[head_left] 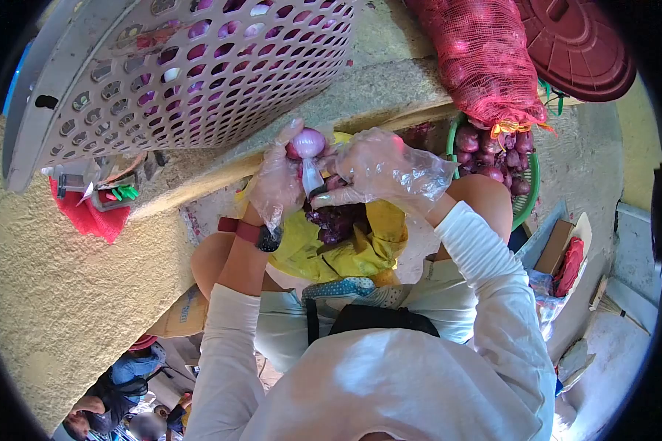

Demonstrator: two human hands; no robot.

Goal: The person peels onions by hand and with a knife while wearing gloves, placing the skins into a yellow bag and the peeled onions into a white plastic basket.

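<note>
My left hand [273, 181], in a clear plastic glove, grips a peeled purple-red onion [309, 142]. Close beside it, my right hand [371, 163], gloved the same way, is closed around a small knife [312, 176]. The knife's pale blade lies against the onion's lower side; most of its handle is hidden by my fingers. Just below both hands sits an open yellow bag [381, 234] between my knees, with dark onion skins [338, 222] in it. A dark watch and a red band are on my left wrist.
A tilted grey perforated crate [272, 81] of onions stands on the concrete ledge [390, 88]. Right of it lie a red mesh sack [485, 62] of onions and a dark red lid [581, 48]. A green basket [535, 187] of unpeeled onions [493, 158] is by my right knee. People sit lower left.
</note>
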